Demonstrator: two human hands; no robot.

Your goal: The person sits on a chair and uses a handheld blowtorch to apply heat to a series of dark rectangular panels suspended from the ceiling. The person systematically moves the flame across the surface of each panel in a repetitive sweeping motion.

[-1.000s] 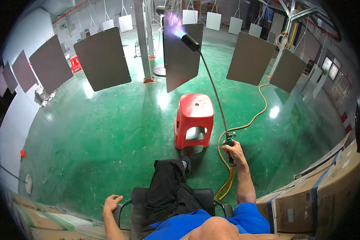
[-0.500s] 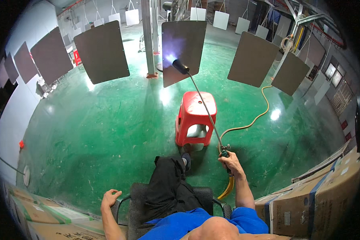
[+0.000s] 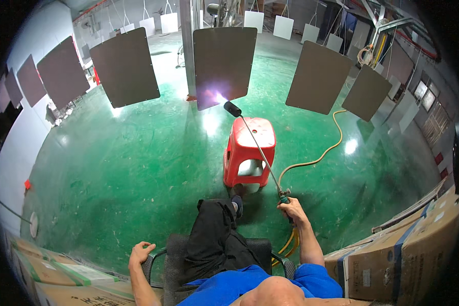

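My right hand (image 3: 293,210) is wrapped around the green grip of a long-handled gas torch (image 3: 260,148). Its black nozzle (image 3: 232,108) gives off a bluish-violet flame (image 3: 219,97), which plays over the lower part of a hanging dark panel (image 3: 224,61). From the grip's lower end, a yellow hose (image 3: 294,244) runs down beside the chair. My left hand (image 3: 142,251) lies on the armrest (image 3: 148,265) of the chair, holding nothing, with its fingers loosely stretched.
A red plastic stool (image 3: 255,132) stands ahead, beneath the torch's rod. Other dark panels (image 3: 125,69) hang in a row on both sides, with white panels (image 3: 253,21) farther back. A metal post (image 3: 187,51) rises at the centre. Cardboard boxes (image 3: 372,270) flank me.
The nozzle and flame have moved down from the panel's middle toward its lower edge. The row of dark panels has shifted slightly left. My left hand stays in place.
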